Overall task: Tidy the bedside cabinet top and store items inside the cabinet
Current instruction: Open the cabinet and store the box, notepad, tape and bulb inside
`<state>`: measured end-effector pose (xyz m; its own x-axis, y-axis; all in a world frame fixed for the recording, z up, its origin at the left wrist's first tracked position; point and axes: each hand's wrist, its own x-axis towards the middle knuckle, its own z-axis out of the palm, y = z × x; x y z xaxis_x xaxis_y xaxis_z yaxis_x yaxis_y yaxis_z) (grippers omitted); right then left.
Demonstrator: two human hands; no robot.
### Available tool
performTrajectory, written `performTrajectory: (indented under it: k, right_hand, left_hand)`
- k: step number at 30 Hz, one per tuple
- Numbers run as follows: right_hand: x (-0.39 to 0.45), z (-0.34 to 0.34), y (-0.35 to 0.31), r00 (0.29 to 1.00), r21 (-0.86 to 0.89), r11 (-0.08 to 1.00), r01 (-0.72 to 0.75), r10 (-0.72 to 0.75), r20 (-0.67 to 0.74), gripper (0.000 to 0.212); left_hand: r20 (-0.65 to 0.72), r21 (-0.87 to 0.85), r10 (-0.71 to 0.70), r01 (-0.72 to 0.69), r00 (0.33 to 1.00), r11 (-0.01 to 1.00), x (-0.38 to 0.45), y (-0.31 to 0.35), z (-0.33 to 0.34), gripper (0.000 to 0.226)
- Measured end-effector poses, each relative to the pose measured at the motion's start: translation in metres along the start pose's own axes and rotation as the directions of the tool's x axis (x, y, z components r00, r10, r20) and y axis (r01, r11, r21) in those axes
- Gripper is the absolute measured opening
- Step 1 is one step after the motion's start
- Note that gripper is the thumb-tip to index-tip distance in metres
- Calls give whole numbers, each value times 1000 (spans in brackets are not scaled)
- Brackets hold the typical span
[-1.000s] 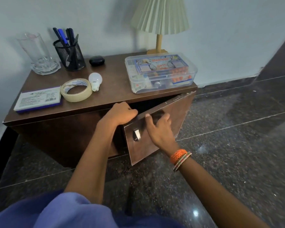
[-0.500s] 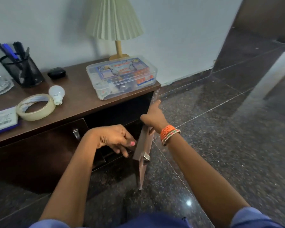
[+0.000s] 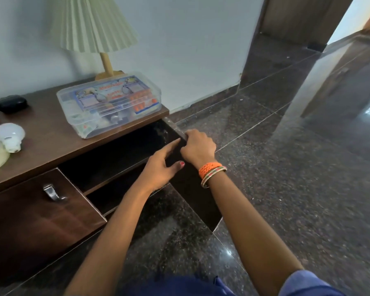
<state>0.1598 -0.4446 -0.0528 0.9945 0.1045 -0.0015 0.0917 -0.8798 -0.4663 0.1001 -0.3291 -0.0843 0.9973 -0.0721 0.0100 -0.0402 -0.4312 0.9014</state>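
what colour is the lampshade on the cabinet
Cream, with vertical pleats; the lampshade shows best in the head view.

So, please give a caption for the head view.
Right hand grips the opened cabinet door, left hand beside it.

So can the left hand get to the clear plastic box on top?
Probably yes. The left hand is open and holds nothing, and the clear plastic box sits just above it near the brown wooden cabinet top's front edge, with nothing in between.
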Motion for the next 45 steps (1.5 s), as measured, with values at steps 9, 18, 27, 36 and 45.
performTrajectory:
  k: [9,18,27,36,45]
  right_hand:
    - [19,-6,16,994,-18,994,109,-109,-3,31]
    - [-5,38,-6,840,-100,925,367,-376,-391,39]
    - [-25,139,-118,871,563,777,281,-452,189,41]
    - [-51,182,-187,807,767,624,148,-525,271,30]
    - [-84,190,-137,708,635,599,487,-697,115,37]
  left_hand:
    - [18,25,-107,107,994,994,-2,-22,-10,64]
    - [-205,102,-79,101,976,990,-16,-28,-34,42]
    - [-631,-325,-525,421,571,847,-65,-78,-103,29]
    - [-812,-480,-552,320,191,816,-144,-99,-147,12]
    - [-821,-523,-569,342,43,781,-161,-52,-128,90]
